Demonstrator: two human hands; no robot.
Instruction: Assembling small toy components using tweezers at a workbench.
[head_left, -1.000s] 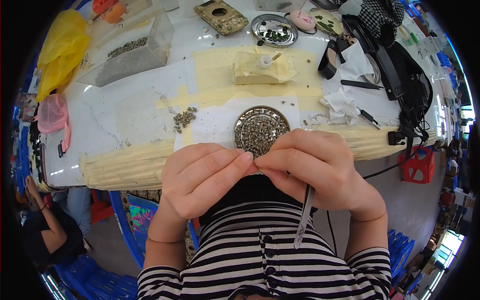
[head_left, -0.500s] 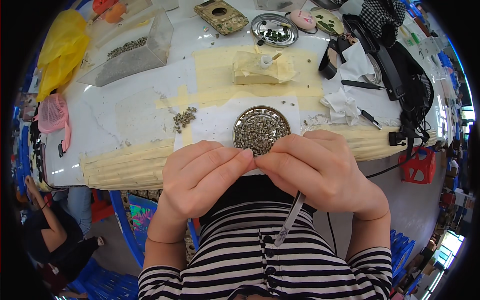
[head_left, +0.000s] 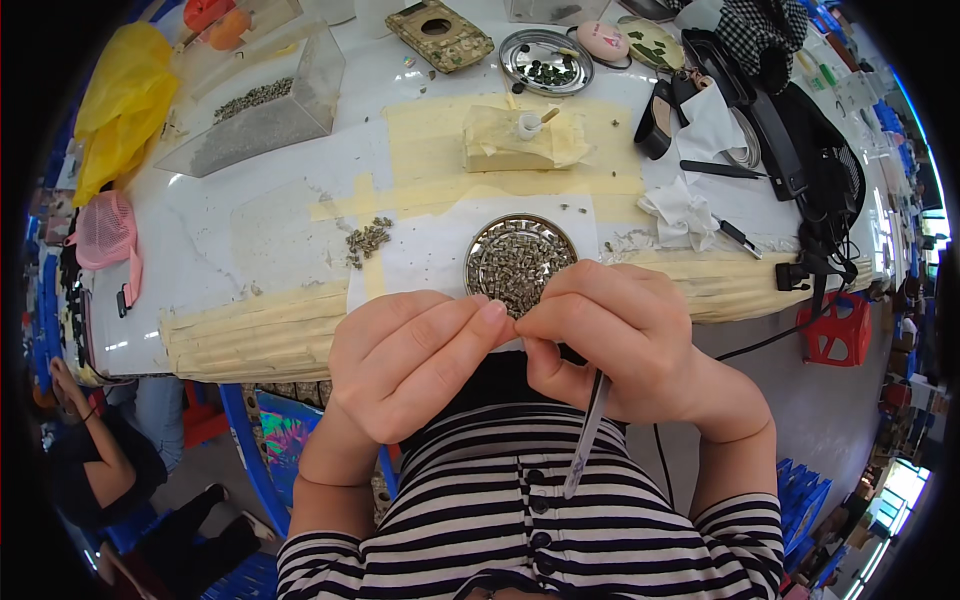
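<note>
My left hand (head_left: 405,365) and my right hand (head_left: 625,340) are raised close to my chest, fingertips meeting over the near table edge. Between the fingertips something tiny is pinched; I cannot make out what. My right hand also holds a thin metal tool, perhaps tweezers (head_left: 585,435), pointing down over my striped shirt. Just beyond the fingers sits a round metal dish (head_left: 515,262) packed with small grey-beige beads, standing on white paper. A small loose pile of the same beads (head_left: 368,240) lies to the dish's left.
A clear plastic box (head_left: 262,105) with beads stands at back left, next to a yellow bag (head_left: 120,105). A taped block with a small bottle (head_left: 520,135), a second metal dish (head_left: 546,62), crumpled tissue (head_left: 682,210) and black gear (head_left: 800,150) fill the back and right. A person sits at lower left (head_left: 95,460).
Both hands stay together at the table edge. The thin tool in my right hand has swung a little, its lower tip drifting leftward across my shirt.
</note>
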